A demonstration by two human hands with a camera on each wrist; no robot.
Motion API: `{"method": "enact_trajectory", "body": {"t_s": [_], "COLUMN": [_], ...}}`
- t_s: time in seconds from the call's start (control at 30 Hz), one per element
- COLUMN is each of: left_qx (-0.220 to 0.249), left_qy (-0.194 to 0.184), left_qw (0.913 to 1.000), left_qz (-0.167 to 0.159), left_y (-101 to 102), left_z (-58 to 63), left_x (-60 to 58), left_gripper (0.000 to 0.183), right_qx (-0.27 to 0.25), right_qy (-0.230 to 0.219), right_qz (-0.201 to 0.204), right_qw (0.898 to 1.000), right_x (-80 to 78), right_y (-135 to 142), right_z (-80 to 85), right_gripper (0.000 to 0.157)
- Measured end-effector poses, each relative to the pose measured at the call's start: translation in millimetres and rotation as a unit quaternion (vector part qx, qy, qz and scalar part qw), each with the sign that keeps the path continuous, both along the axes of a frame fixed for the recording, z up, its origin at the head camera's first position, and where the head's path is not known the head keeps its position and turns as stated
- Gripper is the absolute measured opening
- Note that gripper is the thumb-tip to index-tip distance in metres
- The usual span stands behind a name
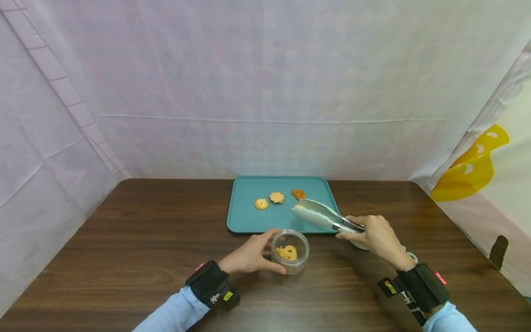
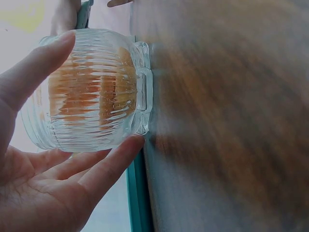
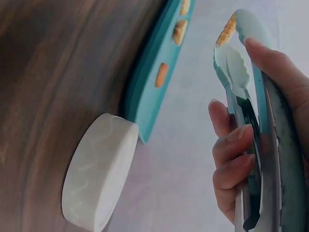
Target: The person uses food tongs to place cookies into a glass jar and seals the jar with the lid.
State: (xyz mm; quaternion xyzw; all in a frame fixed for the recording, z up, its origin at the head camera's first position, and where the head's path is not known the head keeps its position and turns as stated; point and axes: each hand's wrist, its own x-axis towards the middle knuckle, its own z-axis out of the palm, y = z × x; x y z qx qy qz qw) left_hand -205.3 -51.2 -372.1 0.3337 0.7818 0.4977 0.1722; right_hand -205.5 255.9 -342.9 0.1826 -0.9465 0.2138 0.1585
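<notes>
My left hand (image 1: pixel 253 253) holds a small ribbed glass jar (image 2: pixel 87 137) on the table, thumb on one side and fingers on the other. Several yellow-brown cookies (image 1: pixel 286 252) lie inside the jar. My right hand (image 1: pixel 375 235) grips a pair of tongs (image 1: pixel 317 216) with pale green scalloped heads. Between the tong tips is a scalloped cookie (image 3: pixel 226 30), held above the teal tray (image 1: pixel 244 221). On the tray lie a round cookie (image 1: pixel 261 204), a flower-shaped cookie (image 1: pixel 276 198) and a browner pretzel-like cookie (image 1: pixel 298 194).
A white bowl (image 3: pixel 94 169) with a zigzag relief stands on the table below my right hand, mostly hidden by it in the head view. The dark wooden table (image 1: pixel 124 240) meets a pale cloth backdrop (image 1: pixel 265 92) at its back edge.
</notes>
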Motion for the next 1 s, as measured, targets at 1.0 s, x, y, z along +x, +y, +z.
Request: {"method": "enact_trajectory", "body": {"t_s": [1.0], "left_qx": [-0.001], "left_qy": [0.008], "left_qw": [1.0], "left_qz": [-0.002], "left_y": [-1], "left_z": [-0.8], "left_x": [0.3], "left_gripper": [0.072], "right_qx": [-0.067], "right_qy": [0.067], "right_qz": [0.125], "right_qw": [0.988], "right_x": [36.5], "right_y": [14], "right_z": [6.8], "right_gripper": [0.046]}}
